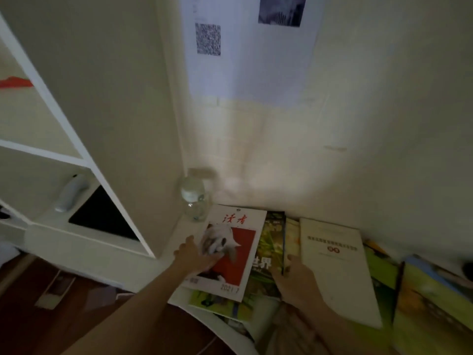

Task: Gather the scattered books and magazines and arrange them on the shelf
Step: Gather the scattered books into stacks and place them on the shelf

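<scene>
Several books and magazines lie overlapping on a white surface by the wall. A white magazine with a red cover picture is on top at the left, and my left hand rests flat on it, fingers spread. Beside it lies a dark green magazine. My right hand grips the lower edge of a thin book next to a cream booklet. Green and yellow magazines lie at the right. The white shelf unit stands to the left.
A clear plastic water bottle stands against the shelf's side panel, just behind the red magazine. A white handheld device and a dark panel sit in the lower shelf compartment. Papers with a QR code hang on the wall.
</scene>
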Tool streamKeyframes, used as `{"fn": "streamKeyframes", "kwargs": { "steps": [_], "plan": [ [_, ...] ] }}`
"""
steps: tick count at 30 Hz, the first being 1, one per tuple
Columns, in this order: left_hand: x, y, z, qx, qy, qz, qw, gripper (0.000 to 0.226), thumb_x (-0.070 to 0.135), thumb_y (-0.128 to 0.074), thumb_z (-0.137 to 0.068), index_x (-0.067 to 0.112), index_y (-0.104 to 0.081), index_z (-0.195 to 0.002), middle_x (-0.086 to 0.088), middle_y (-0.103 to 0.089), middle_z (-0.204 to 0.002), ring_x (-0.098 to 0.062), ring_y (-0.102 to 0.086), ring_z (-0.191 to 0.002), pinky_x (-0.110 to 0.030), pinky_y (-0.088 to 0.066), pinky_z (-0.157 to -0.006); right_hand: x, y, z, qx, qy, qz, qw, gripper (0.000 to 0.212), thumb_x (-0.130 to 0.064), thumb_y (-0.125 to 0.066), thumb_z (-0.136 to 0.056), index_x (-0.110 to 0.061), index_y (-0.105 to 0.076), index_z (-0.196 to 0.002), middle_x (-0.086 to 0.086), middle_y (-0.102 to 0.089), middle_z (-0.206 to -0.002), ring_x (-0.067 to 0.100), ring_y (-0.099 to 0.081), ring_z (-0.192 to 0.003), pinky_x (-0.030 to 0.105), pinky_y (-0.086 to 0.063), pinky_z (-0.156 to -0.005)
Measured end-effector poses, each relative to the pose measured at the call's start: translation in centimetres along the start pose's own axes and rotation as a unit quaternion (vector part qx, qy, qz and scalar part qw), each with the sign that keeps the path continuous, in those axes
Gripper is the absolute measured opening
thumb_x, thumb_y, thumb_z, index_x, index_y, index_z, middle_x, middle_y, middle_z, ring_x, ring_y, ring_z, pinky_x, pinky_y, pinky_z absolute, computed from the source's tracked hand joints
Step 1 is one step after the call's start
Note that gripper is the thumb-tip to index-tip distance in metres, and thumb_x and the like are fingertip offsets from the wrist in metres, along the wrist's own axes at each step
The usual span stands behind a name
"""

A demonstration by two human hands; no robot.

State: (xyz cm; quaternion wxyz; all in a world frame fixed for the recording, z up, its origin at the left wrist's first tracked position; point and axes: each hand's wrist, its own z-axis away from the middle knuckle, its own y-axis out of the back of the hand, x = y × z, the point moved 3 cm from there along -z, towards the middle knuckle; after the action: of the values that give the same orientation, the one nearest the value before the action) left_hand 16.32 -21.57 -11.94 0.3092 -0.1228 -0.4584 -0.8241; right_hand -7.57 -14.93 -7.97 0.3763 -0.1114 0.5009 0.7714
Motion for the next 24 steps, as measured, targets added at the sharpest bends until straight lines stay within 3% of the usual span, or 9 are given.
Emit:
{"fn": "streamKeyframes", "kwargs": {
  "steps": [4,7,9,11,13,15,18,21,24],
  "plan": [
    [-0.6,-1.2,-2.1,0.027,0.0,-0.033,0.999,0.123,0.085,-0.069,-0.038,0.017,-0.041,-0.137,-0.002,-0.053,-0.126,-0.023,-0.053,-0.117,-0.036,-0.045,-0.1,0.6,-0.9,-1.9,0.007,-0.085,-0.114,0.99,0.058,-0.042,-0.058,-0.089,-0.008,-0.04,-0.133,0.009,-0.056,-0.125,0.024,-0.058,-0.105,0.029,-0.048,-0.079],
    [-0.8,-2.5,-2.0,0.009,-0.009,0.013,1.0,0.077,0.071,-0.079,-0.046,0.02,-0.062,-0.101,0.003,-0.066,-0.091,-0.013,-0.064,-0.081,-0.026,-0.052,-0.071,1.5,-2.3,-3.8,-0.031,-0.134,-0.25,0.958,0.053,-0.048,-0.066,-0.075,-0.007,-0.058,-0.108,0.011,-0.07,-0.103,0.027,-0.068,-0.092,0.045,-0.056,-0.083],
    [-1.5,-3.6,-2.4,-0.022,-0.024,0.078,0.996,0.062,0.052,-0.09,-0.046,0.016,-0.067,-0.091,0.001,-0.07,-0.085,-0.012,-0.066,-0.072,-0.027,-0.054,-0.066,0.9,-3.3,-4.2,-0.054,-0.131,-0.305,0.942,0.037,-0.041,-0.063,-0.082,-0.01,-0.065,-0.101,0.009,-0.074,-0.092,0.027,-0.072,-0.087,0.049,-0.057,-0.083],
    [-1.5,-3.2,-2.2,0.0,-0.049,0.103,0.993,0.077,0.049,-0.09,-0.048,0.01,-0.062,-0.108,-0.003,-0.068,-0.104,-0.019,-0.067,-0.091,-0.034,-0.055,-0.08,0.2,-3.4,-4.1,-0.028,-0.099,-0.277,0.955,0.021,-0.034,-0.052,-0.094,-0.017,-0.064,-0.099,0.005,-0.074,-0.09,0.022,-0.072,-0.083,0.045,-0.058,-0.082],
    [-1.2,-2.7,-1.7,0.021,-0.06,0.113,0.992,0.064,0.033,-0.081,-0.073,0.009,-0.05,-0.123,-0.004,-0.059,-0.114,-0.025,-0.061,-0.105,-0.035,-0.049,-0.087,0.1,-3.4,-4.0,0.006,-0.086,-0.277,0.957,0.018,-0.03,-0.045,-0.099,-0.021,-0.06,-0.102,0.003,-0.072,-0.091,0.02,-0.071,-0.082,0.043,-0.059,-0.079],
    [-1.1,-2.4,-1.1,0.053,-0.074,0.135,0.987,0.054,0.03,-0.072,-0.083,0.009,-0.046,-0.126,-0.003,-0.057,-0.115,-0.025,-0.058,-0.108,-0.035,-0.047,-0.092,0.1,-3.7,-3.6,0.008,-0.08,-0.32,0.944,0.014,-0.029,-0.043,-0.1,-0.027,-0.057,-0.102,0.002,-0.071,-0.094,0.02,-0.071,-0.084,0.044,-0.059,-0.079],
    [-0.4,-2.2,0.8,0.106,-0.113,0.124,0.98,0.045,0.022,-0.064,-0.09,0.005,-0.044,-0.127,0.003,-0.052,-0.106,-0.026,-0.06,-0.104,-0.024,-0.04,-0.081,0.9,-3.6,-2.6,0.034,-0.077,-0.344,0.935,0.017,-0.025,-0.043,-0.101,-0.027,-0.055,-0.113,0.002,-0.068,-0.101,0.02,-0.068,-0.092,0.045,-0.057,-0.086],
    [0.3,-2.7,2.1,0.079,-0.114,0.174,0.975,0.046,0.021,-0.059,-0.093,0.012,-0.04,-0.134,-0.004,-0.06,-0.106,-0.024,-0.061,-0.095,-0.03,-0.047,-0.079,2.8,-2.2,-1.0,0.073,-0.08,-0.314,0.943,0.027,-0.026,-0.042,-0.101,-0.025,-0.05,-0.127,0.006,-0.064,-0.113,0.024,-0.064,-0.102,0.046,-0.053,-0.093],
    [2.6,-3.4,3.9,0.048,-0.144,0.163,0.975,0.058,0.028,-0.061,-0.091,0.02,-0.033,-0.141,-0.007,-0.057,-0.126,-0.022,-0.059,-0.107,-0.031,-0.051,-0.086,5.1,0.5,1.1,0.105,-0.081,-0.313,0.94,0.024,-0.028,-0.042,-0.101,-0.023,-0.052,-0.123,0.006,-0.062,-0.121,0.024,-0.061,-0.108,0.048,-0.05,-0.097]
  ]
}}
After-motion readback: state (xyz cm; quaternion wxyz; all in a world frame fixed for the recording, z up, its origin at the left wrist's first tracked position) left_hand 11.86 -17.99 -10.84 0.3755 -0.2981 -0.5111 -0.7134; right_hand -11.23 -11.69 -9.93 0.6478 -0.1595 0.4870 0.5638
